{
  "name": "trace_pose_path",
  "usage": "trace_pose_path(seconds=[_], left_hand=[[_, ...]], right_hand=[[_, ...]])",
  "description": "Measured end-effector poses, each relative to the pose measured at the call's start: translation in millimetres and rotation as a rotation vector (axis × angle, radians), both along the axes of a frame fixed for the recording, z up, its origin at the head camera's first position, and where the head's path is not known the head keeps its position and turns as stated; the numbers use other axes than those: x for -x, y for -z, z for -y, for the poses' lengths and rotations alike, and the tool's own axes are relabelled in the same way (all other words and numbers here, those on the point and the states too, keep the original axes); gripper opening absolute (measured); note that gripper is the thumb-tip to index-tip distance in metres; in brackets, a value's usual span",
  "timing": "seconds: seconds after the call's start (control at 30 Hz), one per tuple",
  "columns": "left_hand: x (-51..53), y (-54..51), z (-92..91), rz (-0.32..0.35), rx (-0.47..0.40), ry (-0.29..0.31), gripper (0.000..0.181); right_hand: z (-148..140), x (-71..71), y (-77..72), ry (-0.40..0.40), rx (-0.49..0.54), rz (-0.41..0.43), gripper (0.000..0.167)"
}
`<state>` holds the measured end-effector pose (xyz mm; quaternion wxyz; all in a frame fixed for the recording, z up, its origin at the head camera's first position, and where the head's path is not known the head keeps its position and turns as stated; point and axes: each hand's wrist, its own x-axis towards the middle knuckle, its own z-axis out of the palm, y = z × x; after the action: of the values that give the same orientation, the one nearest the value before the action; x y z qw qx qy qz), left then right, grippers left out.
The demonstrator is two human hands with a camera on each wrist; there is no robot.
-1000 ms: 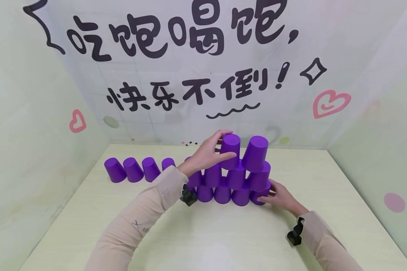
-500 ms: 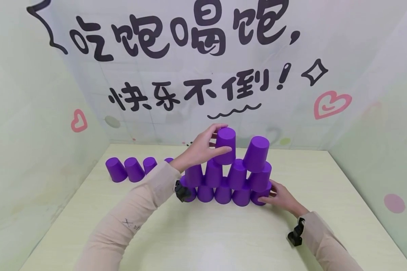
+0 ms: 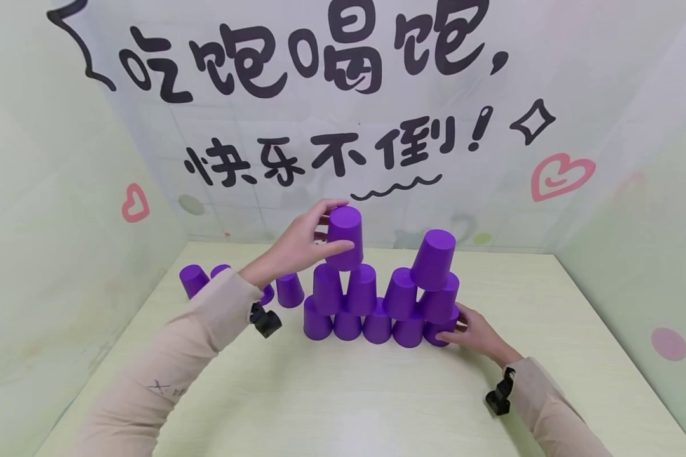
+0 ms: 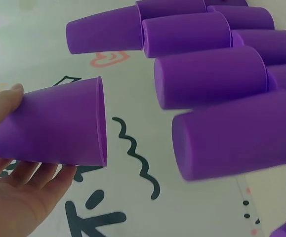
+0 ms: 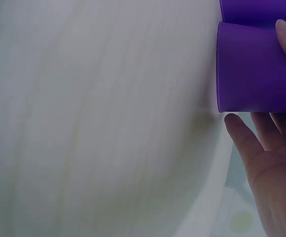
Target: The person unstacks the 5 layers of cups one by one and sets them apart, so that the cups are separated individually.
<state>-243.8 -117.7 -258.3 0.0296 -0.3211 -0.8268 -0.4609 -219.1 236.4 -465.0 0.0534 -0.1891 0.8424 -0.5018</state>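
My left hand (image 3: 297, 246) grips a purple cup (image 3: 345, 240) turned upside down, thumb on its near side and fingers behind. In the left wrist view a gap separates this held cup (image 4: 54, 123) from the stack. Below it are upside-down purple cups in two rows, with the left end of the second row (image 3: 327, 291) directly beneath. A single third-level cup (image 3: 434, 259) rests at the stack's right end. My right hand (image 3: 480, 333) holds the bottom row's right-end cup (image 3: 439, 331), its thumb in front; the right wrist view cuts off part of that hand.
Left of the stack, several more upside-down purple cups (image 3: 289, 291) stand in a line on the pale table (image 3: 343, 393); my left sleeve (image 3: 200, 336) partly hides them. A printed wall (image 3: 274, 216) rises behind the table, with side walls left and right.
My left hand has lifted the cup from beside the third-level cup and carried it left, over the second row's left end. My right hand has stayed at the bottom right cup.
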Motion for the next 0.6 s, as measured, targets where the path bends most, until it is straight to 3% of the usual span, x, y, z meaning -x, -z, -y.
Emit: trace_pose_path(seconds=[0.2, 0.6], left_hand=[[-3.7, -6.1, 30.5, 0.018, 0.011, -0.042, 0.067], [-10.0, -5.0, 99.2, 0.029, -0.001, -0.223, 0.067]], right_hand=[[1, -0.2, 0.3, 0.002, 0.0, 0.002, 0.063], [2, -2.5, -0.8, 0.015, -0.015, -0.002, 0.062]])
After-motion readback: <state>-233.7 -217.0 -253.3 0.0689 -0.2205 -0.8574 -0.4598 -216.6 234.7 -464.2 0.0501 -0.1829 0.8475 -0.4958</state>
